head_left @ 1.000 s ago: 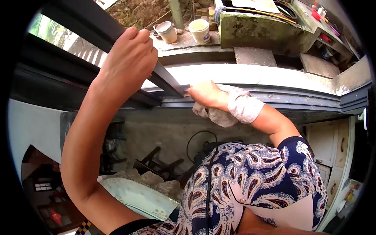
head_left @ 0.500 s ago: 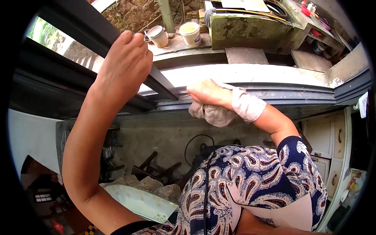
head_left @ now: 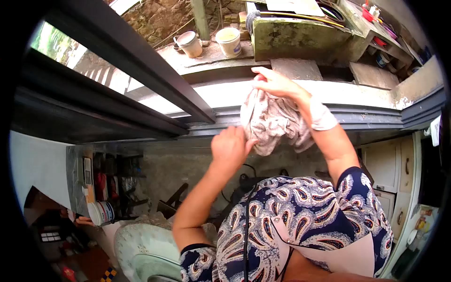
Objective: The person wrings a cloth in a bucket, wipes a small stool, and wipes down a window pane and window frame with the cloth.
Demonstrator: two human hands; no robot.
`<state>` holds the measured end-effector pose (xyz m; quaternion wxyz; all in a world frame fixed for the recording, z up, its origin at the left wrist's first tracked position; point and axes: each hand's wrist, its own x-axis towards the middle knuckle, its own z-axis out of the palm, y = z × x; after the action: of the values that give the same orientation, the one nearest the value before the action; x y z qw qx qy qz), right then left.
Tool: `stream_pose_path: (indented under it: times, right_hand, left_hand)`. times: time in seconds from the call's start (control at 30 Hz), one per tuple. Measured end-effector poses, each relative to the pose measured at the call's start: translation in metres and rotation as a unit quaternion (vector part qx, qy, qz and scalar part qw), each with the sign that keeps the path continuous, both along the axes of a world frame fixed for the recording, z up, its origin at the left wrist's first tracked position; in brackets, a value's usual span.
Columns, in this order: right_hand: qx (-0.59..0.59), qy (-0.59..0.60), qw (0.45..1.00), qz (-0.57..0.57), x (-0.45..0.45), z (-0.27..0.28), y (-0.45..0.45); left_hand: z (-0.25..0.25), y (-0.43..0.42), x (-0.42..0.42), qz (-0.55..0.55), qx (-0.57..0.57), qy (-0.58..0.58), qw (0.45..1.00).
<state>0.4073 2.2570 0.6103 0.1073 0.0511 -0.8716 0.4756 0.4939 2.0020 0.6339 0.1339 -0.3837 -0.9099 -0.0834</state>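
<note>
Evidently, the step in hand is the handling of a crumpled rag (head_left: 270, 122) between my two hands, at the grey sliding-window track (head_left: 364, 117). My right hand (head_left: 282, 88) sits at its upper edge, fingers gathered on the fabric, with one digit directed outward to the left; the tips beneath are hidden. My left hand (head_left: 229, 149) is at the left margin, fingers curled and thumb laid against the fabric, so that I appear to pinch the edge; the exact contact of the fingertips cannot be made out. In my judgement, the next move calls for a sure hold at both points, with the loose folds kept clear of the dark window sash (head_left: 136, 66), which stands near, to the left, touched by neither hand. The rag itself is pale, greyish pink and mottled, apparently soft, with deep irregular folds; it hangs across the track, its upper part before the white sill (head_left: 361, 94), its lower part over the near edge. A white band (head_left: 323, 117) encircles my right wrist; whether it joins the rag, I cannot tell.
</note>
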Motion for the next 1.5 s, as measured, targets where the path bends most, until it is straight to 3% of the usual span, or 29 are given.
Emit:
stream_pose_path:
  times: [0.03, 0.1, 0.17, 0.2, 0.3, 0.37, 0.43, 0.47, 0.5, 0.53, 0.57, 0.6, 0.77, 0.8, 0.97, 1.1, 1.17, 1.2, 1.27, 1.3, 1.33, 1.37, 1.43, 1.47, 1.5]
  right_hand:
    - [0.032, 0.049, 0.998, 0.036, 0.006, -0.003, 0.009]
    - [0.279, 0.003, 0.956, 0.095, 0.021, 0.035, 0.025]
    - [0.377, -0.131, 0.916, 0.033, 0.023, 0.035, 0.03]
    - [0.382, -0.114, 0.917, 0.003, 0.024, 0.024, 0.029]
    - [0.124, -0.002, 0.992, -0.017, 0.024, 0.019, 0.01]
    - [-0.216, -0.142, 0.964, 0.066, 0.025, 0.033, -0.026]
    - [-0.168, -0.092, 0.971, 0.146, 0.018, 0.045, -0.067]
    - [-0.098, 0.039, 0.98, 0.166, 0.01, 0.041, -0.088]
    - [0.001, 0.054, 0.988, 0.144, 0.011, 0.057, -0.109]
    - [-0.029, 0.106, 0.982, 0.151, 0.005, 0.051, -0.127]
    - [0.002, 0.094, 0.975, 0.199, 0.001, 0.055, -0.138]
    - [0.01, 0.131, 0.975, 0.178, 0.007, 0.06, -0.139]
    - [0.039, 0.208, 0.967, 0.141, 0.012, 0.053, -0.145]
    - [0.032, 0.212, 0.966, 0.142, 0.009, 0.055, -0.148]
    - [-0.006, 0.227, 0.964, 0.135, 0.003, 0.055, -0.16]
    - [-0.019, 0.13, 0.972, 0.197, -0.004, 0.057, -0.157]
    - [-0.03, 0.154, 0.966, 0.206, 0.011, 0.053, -0.143]
    - [-0.034, 0.166, 0.963, 0.21, 0.022, 0.05, -0.13]
    - [-0.023, 0.114, 0.965, 0.234, 0.055, 0.06, -0.093]
    - [0.017, 0.173, 0.957, 0.233, 0.069, 0.054, -0.071]
    - [0.145, 0.197, 0.946, 0.212, 0.087, 0.059, -0.053]
    - [0.212, 0.195, 0.935, 0.206, 0.102, 0.067, -0.04]
    - [0.264, 0.14, 0.928, 0.222, 0.132, 0.063, -0.019]
    - [0.142, 0.086, 0.949, 0.267, 0.148, 0.049, -0.015]
    - [0.123, 0.015, 0.947, 0.297, 0.167, 0.058, -0.017]
  left_hand:
    - [-0.011, 0.001, 0.001, 0.012, 0.043, -0.012, 0.999]
    - [-0.014, 0.001, 0.006, 0.005, 0.152, -0.017, 0.988]
    - [-0.019, -0.002, 0.01, 0.01, 0.235, -0.063, 0.97]
    - [-0.023, -0.004, 0.011, 0.017, 0.265, -0.107, 0.958]
    - [-0.017, -0.004, 0.019, 0.002, 0.364, -0.216, 0.906]
    - [-0.012, 0.001, 0.029, -0.025, 0.468, -0.258, 0.845]
    - [-0.013, -0.002, 0.038, -0.059, 0.486, -0.336, 0.805]
    - [-0.019, -0.002, 0.046, -0.061, 0.527, -0.423, 0.734]
    - [-0.022, -0.003, 0.056, -0.063, 0.559, -0.506, 0.654]
    - [-0.02, -0.004, 0.063, -0.078, 0.554, -0.527, 0.64]
    - [-0.015, -0.005, 0.069, -0.076, 0.524, -0.513, 0.676]
    - [-0.015, -0.005, 0.076, -0.063, 0.526, -0.518, 0.672]
    - [-0.023, -0.018, 0.092, -0.062, 0.562, -0.569, 0.597]
    - [-0.027, -0.022, 0.091, -0.074, 0.532, -0.567, 0.624]
    - [-0.029, -0.015, 0.098, -0.095, 0.546, -0.581, 0.596]
    - [-0.035, -0.012, 0.104, -0.087, 0.607, -0.592, 0.523]
    - [-0.045, -0.026, 0.103, -0.098, 0.624, -0.596, 0.496]
    - [-0.023, -0.026, 0.101, -0.12, 0.646, -0.565, 0.499]
    - [-0.005, -0.042, 0.103, -0.02, 0.684, -0.528, 0.503]
    - [-0.001, -0.053, 0.104, -0.011, 0.711, -0.515, 0.479]
    - [0.01, -0.066, 0.105, -0.002, 0.741, -0.487, 0.462]
    - [0.014, -0.086, 0.103, -0.029, 0.772, -0.47, 0.427]
    - [0.047, -0.108, 0.099, -0.096, 0.784, -0.446, 0.421]
    - [0.045, -0.129, 0.102, -0.15, 0.754, -0.473, 0.431]
    - [0.054, -0.129, 0.102, -0.196, 0.717, -0.467, 0.478]
